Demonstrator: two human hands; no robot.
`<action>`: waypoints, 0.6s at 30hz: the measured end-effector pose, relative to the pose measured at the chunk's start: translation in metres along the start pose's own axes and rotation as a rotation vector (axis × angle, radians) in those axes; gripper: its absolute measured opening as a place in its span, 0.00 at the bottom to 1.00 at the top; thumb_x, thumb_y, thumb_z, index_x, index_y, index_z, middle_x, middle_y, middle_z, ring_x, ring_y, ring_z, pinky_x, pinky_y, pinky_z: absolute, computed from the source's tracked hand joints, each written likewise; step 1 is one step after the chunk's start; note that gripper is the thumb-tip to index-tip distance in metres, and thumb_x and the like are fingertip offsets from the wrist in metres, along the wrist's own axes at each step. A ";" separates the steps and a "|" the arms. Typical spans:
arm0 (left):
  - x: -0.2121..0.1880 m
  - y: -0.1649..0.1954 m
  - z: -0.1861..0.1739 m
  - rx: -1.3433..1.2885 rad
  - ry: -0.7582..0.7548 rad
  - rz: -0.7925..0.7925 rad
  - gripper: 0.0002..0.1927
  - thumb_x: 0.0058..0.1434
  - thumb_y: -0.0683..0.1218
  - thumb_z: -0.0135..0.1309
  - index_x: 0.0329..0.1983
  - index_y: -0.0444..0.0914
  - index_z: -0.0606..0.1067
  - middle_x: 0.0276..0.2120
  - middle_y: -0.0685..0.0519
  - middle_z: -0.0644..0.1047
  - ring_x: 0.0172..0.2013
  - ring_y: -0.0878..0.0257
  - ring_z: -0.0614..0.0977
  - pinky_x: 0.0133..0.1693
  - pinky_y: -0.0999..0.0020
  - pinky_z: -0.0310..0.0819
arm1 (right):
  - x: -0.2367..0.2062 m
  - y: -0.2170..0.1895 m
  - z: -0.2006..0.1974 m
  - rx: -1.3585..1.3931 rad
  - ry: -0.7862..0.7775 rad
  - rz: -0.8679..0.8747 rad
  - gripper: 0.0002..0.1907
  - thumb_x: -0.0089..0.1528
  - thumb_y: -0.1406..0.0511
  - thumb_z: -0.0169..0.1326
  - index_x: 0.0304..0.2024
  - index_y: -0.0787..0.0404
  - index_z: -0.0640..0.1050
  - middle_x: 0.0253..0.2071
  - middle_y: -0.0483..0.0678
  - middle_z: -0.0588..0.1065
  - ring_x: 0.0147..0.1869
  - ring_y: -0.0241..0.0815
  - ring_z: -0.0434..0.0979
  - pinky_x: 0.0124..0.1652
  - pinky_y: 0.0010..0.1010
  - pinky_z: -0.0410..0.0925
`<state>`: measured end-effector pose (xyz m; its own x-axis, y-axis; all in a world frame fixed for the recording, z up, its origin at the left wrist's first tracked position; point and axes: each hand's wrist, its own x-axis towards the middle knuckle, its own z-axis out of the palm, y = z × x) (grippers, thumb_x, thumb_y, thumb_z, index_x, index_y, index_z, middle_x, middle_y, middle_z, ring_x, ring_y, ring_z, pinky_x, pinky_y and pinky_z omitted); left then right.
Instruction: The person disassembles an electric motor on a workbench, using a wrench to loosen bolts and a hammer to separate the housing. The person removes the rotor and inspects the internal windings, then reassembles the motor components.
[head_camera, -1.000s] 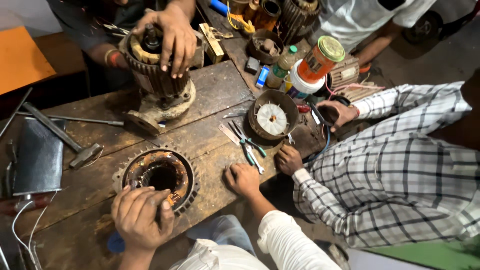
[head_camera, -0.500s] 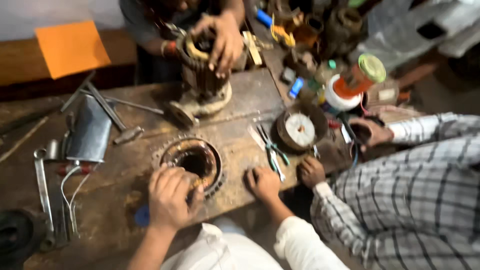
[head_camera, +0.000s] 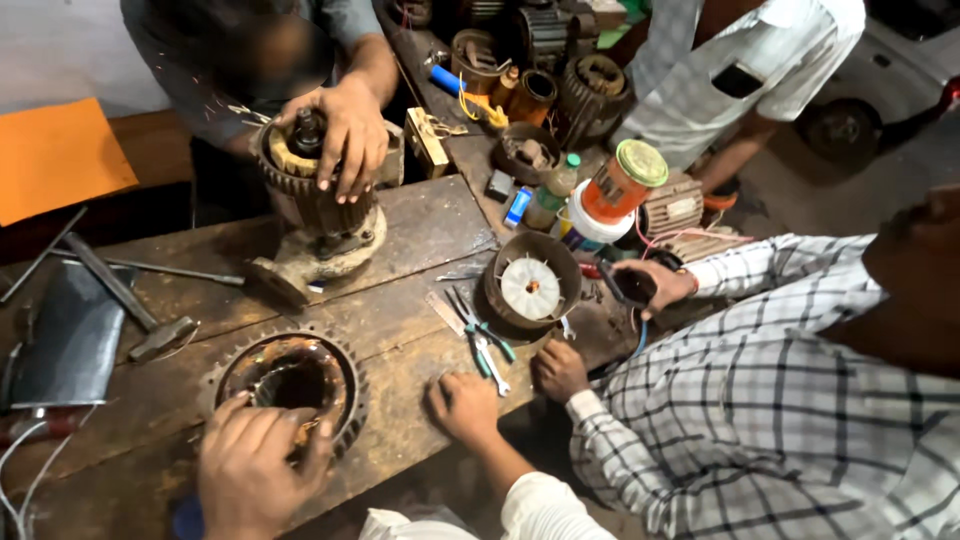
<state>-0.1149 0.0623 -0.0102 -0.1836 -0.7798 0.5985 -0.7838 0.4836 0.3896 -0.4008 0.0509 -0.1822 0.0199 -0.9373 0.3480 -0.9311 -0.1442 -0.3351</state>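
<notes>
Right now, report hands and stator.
Left hand on stator rim. Right hand flat on bench, empty. Pliers beside right hand; co-worker's fist close.

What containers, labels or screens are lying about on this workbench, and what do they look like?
Orange jar: right of the bench's far end, round, green lid, white band at its base.
Green bottle: just left of the jar, small, green cap.
Blue tube: left of the bottle, lying flat, with a white label.
Dark phone: in a co-worker's hand at the bench's right edge, screen unlit.
</notes>
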 end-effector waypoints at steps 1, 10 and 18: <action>-0.001 0.000 0.002 0.003 0.022 -0.002 0.11 0.55 0.52 0.58 0.27 0.40 0.80 0.25 0.50 0.78 0.33 0.53 0.81 0.55 0.52 0.72 | 0.000 0.001 0.001 0.004 0.022 -0.020 0.14 0.60 0.56 0.57 0.26 0.58 0.77 0.27 0.51 0.77 0.33 0.55 0.78 0.32 0.47 0.68; -0.008 0.003 0.006 0.047 0.067 0.005 0.10 0.58 0.50 0.56 0.29 0.41 0.82 0.25 0.50 0.78 0.34 0.54 0.80 0.58 0.54 0.73 | -0.003 0.006 0.001 0.032 -0.004 -0.016 0.15 0.62 0.56 0.57 0.25 0.57 0.77 0.27 0.49 0.76 0.32 0.53 0.77 0.32 0.46 0.68; -0.013 0.008 0.007 -0.020 0.141 0.039 0.13 0.64 0.48 0.49 0.34 0.41 0.82 0.29 0.50 0.78 0.37 0.54 0.81 0.59 0.53 0.73 | -0.009 0.014 -0.002 0.054 0.027 -0.071 0.15 0.62 0.57 0.58 0.24 0.57 0.75 0.26 0.48 0.74 0.32 0.51 0.77 0.31 0.44 0.67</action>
<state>-0.1226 0.0733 -0.0196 -0.1273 -0.6977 0.7050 -0.7657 0.5209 0.3773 -0.4145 0.0584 -0.1883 0.0746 -0.9152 0.3960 -0.9068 -0.2275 -0.3548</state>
